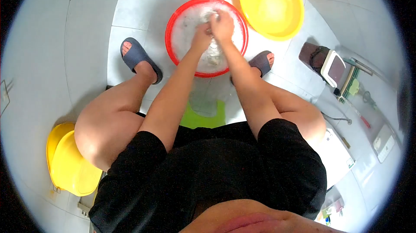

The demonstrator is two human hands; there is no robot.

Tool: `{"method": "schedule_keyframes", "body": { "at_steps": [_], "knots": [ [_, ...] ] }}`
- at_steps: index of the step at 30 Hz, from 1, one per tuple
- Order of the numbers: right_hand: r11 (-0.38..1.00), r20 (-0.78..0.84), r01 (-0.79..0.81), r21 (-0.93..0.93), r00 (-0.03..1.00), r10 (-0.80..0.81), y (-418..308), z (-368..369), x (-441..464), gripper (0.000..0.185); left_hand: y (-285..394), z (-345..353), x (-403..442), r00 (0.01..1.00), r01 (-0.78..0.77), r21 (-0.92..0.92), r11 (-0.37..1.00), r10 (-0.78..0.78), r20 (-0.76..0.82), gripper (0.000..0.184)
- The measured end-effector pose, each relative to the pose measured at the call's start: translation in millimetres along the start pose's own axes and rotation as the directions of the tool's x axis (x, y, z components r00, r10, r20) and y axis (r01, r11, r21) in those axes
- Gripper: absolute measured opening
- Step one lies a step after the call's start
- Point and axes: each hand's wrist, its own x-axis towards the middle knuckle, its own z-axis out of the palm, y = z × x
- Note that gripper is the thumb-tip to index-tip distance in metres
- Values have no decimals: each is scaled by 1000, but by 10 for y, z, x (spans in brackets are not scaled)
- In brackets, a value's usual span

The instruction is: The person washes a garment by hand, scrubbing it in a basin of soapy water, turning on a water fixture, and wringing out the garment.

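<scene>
Closely paired at upper centre of frame: left hand (201, 36) and right hand (222, 26), both curled round pale cloth (212, 50); exact finger placement hidden. Loose folds below the fists, among white suds (186, 29) in red-rimmed basin (168, 38). Looks soft and limp, probably heavy with water, slippery from lather; best gripped by thick bunched folds, not by a thin edge. Just beside, upper right, yellow basin (273, 7). Either side of red rim, dark sandals (134, 59). Near centre, lower down, green plastic piece (218, 115).
</scene>
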Motion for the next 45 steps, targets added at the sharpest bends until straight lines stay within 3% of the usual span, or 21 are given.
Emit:
{"method": "schedule_keyframes", "body": {
  "at_steps": [1,3,8,10,12,14,15,17,18,19,20,26,30,32,34,35,36,37,41,43,45],
  "knots": [
    [1000,5,-6,-3,1000,6,52,146,-128,48,-60,-74,-77,1000,8,-2,1000,-8,3,50],
    [948,-237,278,-155,921,-309,340,534,-402,57,-113,-178,-305,888,229,92,969,-170,-428,63],
    [954,15,228,-197,973,-229,412,509,-294,71,-148,-200,-410,902,397,182,900,-345,-260,85],
    [921,456,-377,-100,805,379,172,255,-60,72,51,-113,-420,906,422,158,893,-411,-98,89],
    [977,247,-213,15,948,202,715,700,11,61,7,-33,-382,925,380,175,908,-373,-76,92],
    [958,462,-228,-173,840,284,667,517,227,40,26,119,-374,941,338,177,924,-333,-58,96],
    [852,693,375,-366,721,-20,996,702,400,34,82,226,-382,919,364,213,907,-311,-242,98],
    [956,614,278,-99,773,-161,1594,1036,354,32,117,292,-390,868,390,239,889,-268,-419,101],
    [826,740,-433,362,672,28,1528,1010,328,34,147,302,-405,888,265,177,948,-168,-429,98],
    [102,884,-881,462,467,28,1478,965,319,37,176,318,-422,892,133,115,984,-68,-446,95],
    [8,900,-900,435,435,29,1460,886,322,38,202,350,-451,891,130,111,985,-67,-448,95],
    [152,892,-886,438,449,50,611,-154,292,42,810,189,-574,896,311,38,950,-279,-345,59],
    [256,868,-834,489,494,-50,435,-351,257,39,430,272,-419,740,81,-341,937,-286,-609,42],
    [296,756,-723,624,654,5,224,-424,214,39,733,162,-497,903,134,-975,177,-428,46,60],
    [453,679,-589,669,732,-51,-27,-501,205,38,490,133,-414,941,135,-934,331,-338,16,71],
    [822,406,-176,541,911,-73,-232,-668,190,38,416,94,-393,951,207,-957,202,-271,149,70],
    [961,130,225,161,960,-246,-379,-785,176,37,423,55,-401,945,290,-954,77,-183,272,69],
    [939,-19,308,155,951,-309,-352,-737,200,41,426,36,-448,952,275,-959,66,-157,262,68],
    [981,16,182,60,983,-183,-641,-1076,219,47,-61,10,-392,944,234,-954,188,-277,177,64],
    [967,180,249,48,950,-253,-752,-1308,266,48,-379,-19,-319,916,247,-686,684,-395,-65,70],
    [970,144,241,24,960,-242,-825,-1454,278,47,-230,30,-422,849,303,-477,825,-461,-257,71]
  ]
}}
